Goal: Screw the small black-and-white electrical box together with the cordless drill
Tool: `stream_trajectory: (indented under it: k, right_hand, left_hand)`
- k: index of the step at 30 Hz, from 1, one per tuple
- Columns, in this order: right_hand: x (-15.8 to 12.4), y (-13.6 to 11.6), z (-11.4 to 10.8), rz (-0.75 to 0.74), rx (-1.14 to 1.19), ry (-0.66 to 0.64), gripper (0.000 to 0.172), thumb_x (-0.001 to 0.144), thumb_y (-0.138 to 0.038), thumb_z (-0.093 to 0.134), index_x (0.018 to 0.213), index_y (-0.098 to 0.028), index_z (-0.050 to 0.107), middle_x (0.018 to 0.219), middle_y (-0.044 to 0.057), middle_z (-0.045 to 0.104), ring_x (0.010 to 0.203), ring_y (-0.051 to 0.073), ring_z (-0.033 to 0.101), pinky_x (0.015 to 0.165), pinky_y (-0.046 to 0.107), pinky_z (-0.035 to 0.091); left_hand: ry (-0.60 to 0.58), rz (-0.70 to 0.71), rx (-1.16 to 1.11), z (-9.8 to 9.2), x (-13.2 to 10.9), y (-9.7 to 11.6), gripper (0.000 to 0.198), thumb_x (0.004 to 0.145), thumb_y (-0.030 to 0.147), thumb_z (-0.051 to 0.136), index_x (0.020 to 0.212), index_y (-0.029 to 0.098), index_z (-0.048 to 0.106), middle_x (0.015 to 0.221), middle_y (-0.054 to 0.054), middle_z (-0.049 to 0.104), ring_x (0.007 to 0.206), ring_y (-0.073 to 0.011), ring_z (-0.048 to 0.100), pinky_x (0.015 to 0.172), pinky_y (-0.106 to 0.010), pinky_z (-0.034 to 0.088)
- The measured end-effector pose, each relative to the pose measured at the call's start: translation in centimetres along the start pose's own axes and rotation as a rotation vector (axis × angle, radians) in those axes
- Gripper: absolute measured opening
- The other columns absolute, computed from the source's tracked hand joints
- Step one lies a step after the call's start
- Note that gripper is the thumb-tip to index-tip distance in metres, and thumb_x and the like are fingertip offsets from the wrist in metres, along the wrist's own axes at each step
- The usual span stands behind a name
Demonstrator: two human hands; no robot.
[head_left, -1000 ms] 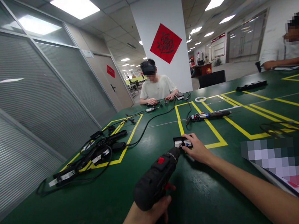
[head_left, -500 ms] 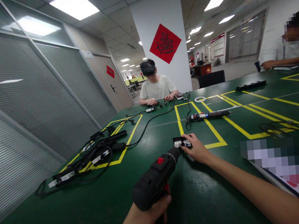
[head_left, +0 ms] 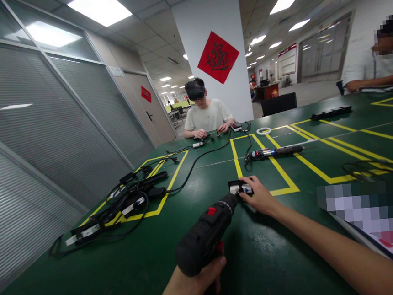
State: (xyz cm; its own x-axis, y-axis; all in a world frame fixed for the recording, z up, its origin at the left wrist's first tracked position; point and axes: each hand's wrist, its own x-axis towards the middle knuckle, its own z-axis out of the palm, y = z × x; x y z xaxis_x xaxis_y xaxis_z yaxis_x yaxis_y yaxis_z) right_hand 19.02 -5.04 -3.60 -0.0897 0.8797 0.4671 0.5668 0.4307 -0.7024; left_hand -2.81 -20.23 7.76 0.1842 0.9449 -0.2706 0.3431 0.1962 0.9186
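Note:
My left hand is wrapped round the grip of a black cordless drill with red buttons. The drill's chuck points forward and its tip meets a small black-and-white part on the table. Gripping that part from its right side is my right hand, thumb and fingers closed on it. Fingers cover part of the piece, and the exact contact of the bit cannot be made out. Most of the drill's grip is hidden by its body and my left hand.
The green table has yellow tape outlines. Black devices with cables lie on the left. A pen-shaped tool and a white ring lie beyond my right hand. A person works opposite; another person sits at the right.
The view has shifted very slightly. Both hands, the drill and the small part keep their places relative to one another.

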Motion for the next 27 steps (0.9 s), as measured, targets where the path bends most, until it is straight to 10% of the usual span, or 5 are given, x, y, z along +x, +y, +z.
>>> stream_trajectory:
  k: [27]
  right_hand:
    - [0.0,0.1,0.1,0.002,0.011,0.002,0.045,0.077,-0.026,0.057,0.120,-0.026,0.045,0.110,0.005,0.043,0.095,0.018,0.053,0.090,0.033,0.042]
  left_hand:
    - [-0.041,0.010,0.049,-0.7,0.9,-1.6,0.034,0.072,0.043,0.059,0.089,0.013,0.059,0.059,0.000,0.055,0.054,-0.0127,0.049,0.058,-0.026,0.041]
